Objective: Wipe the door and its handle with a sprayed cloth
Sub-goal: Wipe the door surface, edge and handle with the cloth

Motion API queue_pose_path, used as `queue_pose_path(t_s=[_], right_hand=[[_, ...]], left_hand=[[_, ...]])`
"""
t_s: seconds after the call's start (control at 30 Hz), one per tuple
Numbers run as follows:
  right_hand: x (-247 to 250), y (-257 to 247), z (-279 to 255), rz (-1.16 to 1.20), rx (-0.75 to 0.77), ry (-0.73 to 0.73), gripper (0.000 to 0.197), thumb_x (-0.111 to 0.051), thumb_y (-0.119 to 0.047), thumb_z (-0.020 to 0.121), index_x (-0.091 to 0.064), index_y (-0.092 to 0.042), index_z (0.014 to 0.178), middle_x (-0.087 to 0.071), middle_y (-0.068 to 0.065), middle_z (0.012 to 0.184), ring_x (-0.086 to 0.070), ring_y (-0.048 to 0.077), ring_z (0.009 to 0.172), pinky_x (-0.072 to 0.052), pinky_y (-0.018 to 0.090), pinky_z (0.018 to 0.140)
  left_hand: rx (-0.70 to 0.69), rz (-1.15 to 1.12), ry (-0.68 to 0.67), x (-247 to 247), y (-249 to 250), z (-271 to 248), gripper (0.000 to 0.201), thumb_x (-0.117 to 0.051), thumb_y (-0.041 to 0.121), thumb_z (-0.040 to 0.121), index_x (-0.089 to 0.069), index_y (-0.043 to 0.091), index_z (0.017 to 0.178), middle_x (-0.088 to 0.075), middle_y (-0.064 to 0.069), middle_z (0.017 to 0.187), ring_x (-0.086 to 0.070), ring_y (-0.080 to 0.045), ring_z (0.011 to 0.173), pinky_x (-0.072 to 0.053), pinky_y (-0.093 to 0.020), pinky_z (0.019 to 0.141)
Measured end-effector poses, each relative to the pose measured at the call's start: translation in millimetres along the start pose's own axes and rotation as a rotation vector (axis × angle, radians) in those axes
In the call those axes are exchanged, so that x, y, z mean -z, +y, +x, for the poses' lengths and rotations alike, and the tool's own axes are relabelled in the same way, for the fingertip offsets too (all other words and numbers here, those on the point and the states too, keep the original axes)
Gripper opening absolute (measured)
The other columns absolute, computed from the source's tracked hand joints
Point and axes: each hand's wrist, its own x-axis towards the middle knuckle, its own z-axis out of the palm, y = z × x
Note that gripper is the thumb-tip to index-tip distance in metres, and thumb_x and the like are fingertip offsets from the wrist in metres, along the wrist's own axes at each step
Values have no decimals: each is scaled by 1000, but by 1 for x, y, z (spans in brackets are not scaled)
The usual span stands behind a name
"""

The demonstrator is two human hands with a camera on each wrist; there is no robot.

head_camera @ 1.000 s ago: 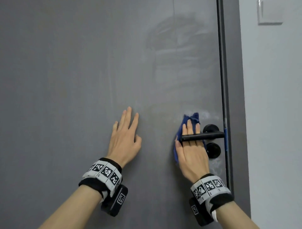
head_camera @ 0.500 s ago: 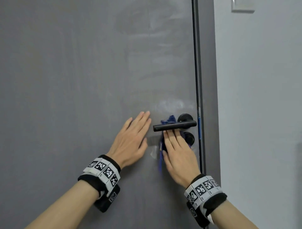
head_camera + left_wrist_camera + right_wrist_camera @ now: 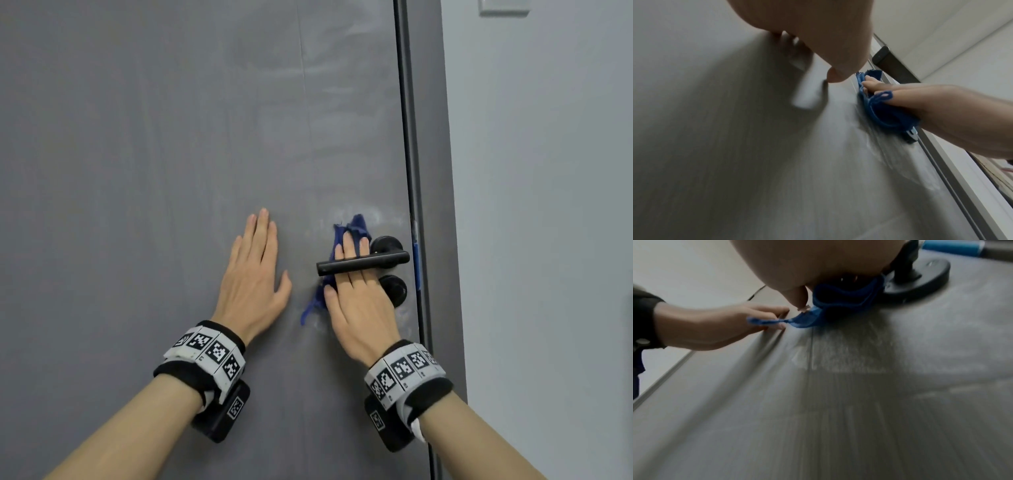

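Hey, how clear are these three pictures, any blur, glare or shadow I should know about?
Head view: sharp and evenly lit; pale wipe smears show on the door around the handle. Left wrist view: streaky motion blur on the door, with the left hand close and soft; the cloth is fairly crisp. Right wrist view: darker and blurred; the right hand shadows the cloth.

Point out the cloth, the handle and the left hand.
cloth [image 3: 356,228]: head view, top fold above the fingers.
handle [image 3: 376,262]: head view, middle of the lever bar.
left hand [image 3: 251,274]: head view, back of the hand, flat on the door.
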Motion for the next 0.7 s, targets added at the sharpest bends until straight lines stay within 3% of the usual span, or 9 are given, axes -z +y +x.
queue_pose_path(t_s=[0.13, 0.23, 0.33, 0.6, 0.7], right_hand=[[-21, -17, -33, -44, 113, -57, 66, -33, -35, 103, -13, -4, 158, -5, 12, 168, 2, 26, 155, -20, 43, 124], [-35, -22, -54, -93, 199, -81, 61, -34, -33, 103, -24, -2, 155, -14, 13, 166, -1, 28, 155, -19, 43, 124], [-32, -10, -56, -91, 230, -98, 59, -30, -33, 105, -21, -5, 157, -11, 8, 167, 1, 24, 156, -18, 41, 125], [-23, 0, -49, 70, 35, 4, 64, -30, -36, 103, -12, -11, 159, -1, 0, 168, 9, 16, 155, -9, 34, 126], [-19, -12, -21, 108, 32, 62, 67, -32, -35, 102, -6, -11, 159, -2, 5, 168, 6, 18, 155, -8, 34, 126]], left_hand=[[-9, -23, -3, -4, -4, -7, 75, -36, 36, 94, -9, 8, 157, 5, -5, 167, 10, -19, 154, -4, -41, 125], [-12, -33, -7, -8, -3, -17, 74, -36, 42, 96, -8, 13, 158, 5, 1, 167, 11, -17, 154, -1, -42, 124], [-2, -33, -18, -11, 2, -23, 72, -36, 41, 98, -8, 14, 158, 4, 2, 167, 10, -17, 154, -2, -45, 124], [13, -58, 3, -8, 5, -24, 67, -42, 28, 98, -15, 14, 158, -1, 3, 167, 6, -15, 154, -4, -44, 124], [4, -90, 6, -3, 2, -23, 65, -43, 20, 96, -20, 13, 157, -7, 3, 167, 0, -16, 154, -5, -40, 123]])
